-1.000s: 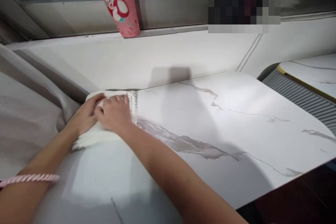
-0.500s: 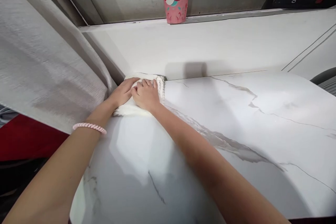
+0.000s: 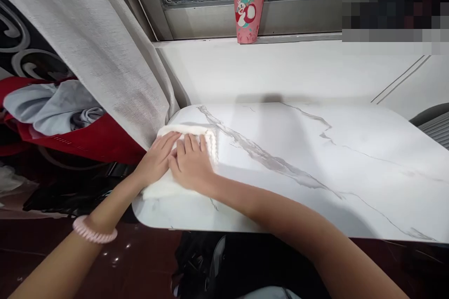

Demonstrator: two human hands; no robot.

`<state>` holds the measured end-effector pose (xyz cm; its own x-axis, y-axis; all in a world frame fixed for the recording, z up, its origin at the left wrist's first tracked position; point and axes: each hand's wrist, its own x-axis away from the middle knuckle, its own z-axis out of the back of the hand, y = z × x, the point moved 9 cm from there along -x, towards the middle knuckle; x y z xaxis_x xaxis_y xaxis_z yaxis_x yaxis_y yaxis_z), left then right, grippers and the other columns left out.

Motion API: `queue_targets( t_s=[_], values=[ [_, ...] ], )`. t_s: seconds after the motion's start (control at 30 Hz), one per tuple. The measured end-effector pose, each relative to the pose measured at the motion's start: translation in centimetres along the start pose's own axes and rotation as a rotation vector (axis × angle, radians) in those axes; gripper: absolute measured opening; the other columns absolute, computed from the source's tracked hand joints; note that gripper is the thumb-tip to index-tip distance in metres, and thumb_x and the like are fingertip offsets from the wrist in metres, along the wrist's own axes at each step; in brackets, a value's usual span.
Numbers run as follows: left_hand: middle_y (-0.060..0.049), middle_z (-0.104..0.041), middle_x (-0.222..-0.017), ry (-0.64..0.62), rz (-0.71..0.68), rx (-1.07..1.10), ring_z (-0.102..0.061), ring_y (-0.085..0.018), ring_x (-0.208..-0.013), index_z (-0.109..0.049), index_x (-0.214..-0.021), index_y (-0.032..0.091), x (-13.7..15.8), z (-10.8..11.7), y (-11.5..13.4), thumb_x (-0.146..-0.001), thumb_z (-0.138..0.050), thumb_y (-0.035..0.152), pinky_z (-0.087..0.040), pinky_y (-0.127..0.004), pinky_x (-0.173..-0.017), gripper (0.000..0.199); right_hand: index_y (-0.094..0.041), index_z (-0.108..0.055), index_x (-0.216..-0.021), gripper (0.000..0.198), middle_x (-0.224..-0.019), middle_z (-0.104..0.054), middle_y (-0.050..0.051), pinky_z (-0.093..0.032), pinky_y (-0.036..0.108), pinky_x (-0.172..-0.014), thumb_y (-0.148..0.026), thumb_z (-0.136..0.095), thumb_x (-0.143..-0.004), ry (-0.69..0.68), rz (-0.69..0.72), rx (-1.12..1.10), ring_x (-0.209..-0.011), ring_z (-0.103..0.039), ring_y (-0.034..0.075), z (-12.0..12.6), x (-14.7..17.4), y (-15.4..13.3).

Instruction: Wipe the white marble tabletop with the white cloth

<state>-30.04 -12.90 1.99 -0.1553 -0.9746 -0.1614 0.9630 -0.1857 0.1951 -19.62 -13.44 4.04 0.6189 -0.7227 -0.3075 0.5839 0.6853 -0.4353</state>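
Note:
A folded white cloth (image 3: 159, 190) lies at the left end of a white marble-patterned table (image 3: 315, 149). My left hand (image 3: 156, 156) presses flat on the cloth's left part, fingers stretched out. Close beside it, my right hand (image 3: 192, 161) rests palm down on the cloth with its fingers extended. Both hands are open and touch the cloth from above, hiding much of its middle. A pink coiled band (image 3: 94, 231) circles my left wrist.
Behind the table, a pink paper cup (image 3: 248, 14) stands on the window ledge. A grey curtain (image 3: 115, 56) hangs at the left, touching the table's corner. Beyond it sits a red container (image 3: 115, 135) holding grey clothes (image 3: 66, 103).
Both hands and the cloth have slid from the table's back left corner toward its front left edge. The camera view has shifted too, showing more floor and the red container.

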Motion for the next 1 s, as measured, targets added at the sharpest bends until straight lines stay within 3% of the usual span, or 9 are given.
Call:
queue_targets(
  t_s=[0.2,0.27,0.33,0.43,0.53,0.6,0.8,1.0],
  values=[
    [-0.01,-0.038,-0.16,0.107,0.016,-0.132,-0.034,-0.029,-0.149,-0.009,-0.16,0.032,10.8,0.1,2.7,-0.1,-0.02,0.03,-0.026,-0.055,-0.122,0.061,-0.002,-0.044,-0.147,0.061,-0.157,-0.039,0.022,-0.019,0.056,-0.125,-0.042,-0.033,-0.103,-0.08,0.219,-0.017,-0.149,-0.03,0.035,0.7,7.1,-4.9],
    [-0.011,-0.038,-0.16,0.097,0.015,-0.163,-0.035,-0.031,-0.148,-0.005,-0.161,0.032,12.2,0.0,2.9,-0.099,-0.022,0.029,-0.028,-0.058,-0.12,0.064,-0.002,-0.045,-0.146,0.059,-0.156,-0.041,0.023,-0.02,0.056,-0.125,-0.041,-0.035,-0.102,-0.061,0.252,-0.03,-0.149,-0.031,0.035,0.8,7.8,-5.6],
    [-0.011,-0.039,-0.159,0.056,-0.004,-0.186,-0.036,-0.032,-0.147,-0.002,-0.161,0.033,11.8,-0.1,2.5,-0.098,-0.023,0.029,-0.029,-0.059,-0.119,0.066,-0.002,-0.047,-0.143,0.057,-0.154,-0.043,0.023,-0.019,0.056,-0.125,-0.038,-0.038,-0.102,-0.034,0.247,-0.045,-0.147,-0.033,0.035,0.8,7.4,-5.4],
    [-0.011,-0.039,-0.159,-0.035,-0.013,-0.173,-0.034,-0.03,-0.149,-0.009,-0.16,0.031,8.4,-0.4,1.0,-0.098,-0.023,0.033,-0.028,-0.057,-0.121,0.063,-0.002,-0.051,-0.14,0.053,-0.152,-0.046,0.022,-0.017,0.057,-0.125,-0.037,-0.04,-0.101,0.006,0.182,-0.052,-0.145,-0.035,0.034,0.3,5.1,-4.0],
    [-0.015,-0.039,-0.157,-0.112,0.003,-0.106,-0.032,-0.028,-0.149,-0.027,-0.154,0.019,3.2,-0.6,-0.8,-0.098,-0.021,0.037,-0.022,-0.053,-0.124,0.059,-0.003,-0.053,-0.137,0.051,-0.147,-0.05,0.022,-0.019,0.057,-0.123,-0.036,-0.037,-0.101,0.04,0.105,-0.013,-0.141,-0.038,0.034,-0.1,1.5,-1.9],
    [-0.019,-0.041,-0.155,-0.088,0.001,-0.076,-0.033,-0.028,-0.147,-0.036,-0.148,0.011,-0.5,-0.4,-1.8,-0.098,-0.021,0.036,-0.019,-0.052,-0.124,0.058,-0.004,-0.055,-0.136,0.05,-0.144,-0.054,0.021,-0.018,0.056,-0.123,-0.034,-0.035,-0.101,0.067,0.066,0.014,-0.137,-0.042,0.033,-0.3,-1.2,-0.4],
    [-0.017,-0.038,-0.157,-0.067,0.046,-0.059,-0.031,-0.026,-0.146,-0.037,-0.147,0.007,-9.4,-1.1,-4.1,-0.101,-0.028,0.033,-0.016,-0.048,-0.125,0.054,-0.007,-0.057,-0.133,0.045,-0.135,-0.059,0.021,-0.021,0.058,-0.12,-0.027,-0.035,-0.1,0.167,-0.091,0.058,-0.129,-0.047,0.034,-0.6,-8.8,4.4],
    [-0.015,-0.039,-0.157,-0.08,0.032,-0.043,-0.032,-0.025,-0.146,-0.04,-0.147,0.008,-16.7,-2.2,-5.7,-0.099,-0.032,0.031,-0.019,-0.043,-0.125,0.053,-0.008,-0.06,-0.131,0.044,-0.132,-0.062,0.019,-0.021,0.055,-0.12,-0.024,-0.035,-0.099,0.207,-0.142,0.084,-0.128,-0.049,0.033,-0.4,-13.4,8.6]
  ],
)
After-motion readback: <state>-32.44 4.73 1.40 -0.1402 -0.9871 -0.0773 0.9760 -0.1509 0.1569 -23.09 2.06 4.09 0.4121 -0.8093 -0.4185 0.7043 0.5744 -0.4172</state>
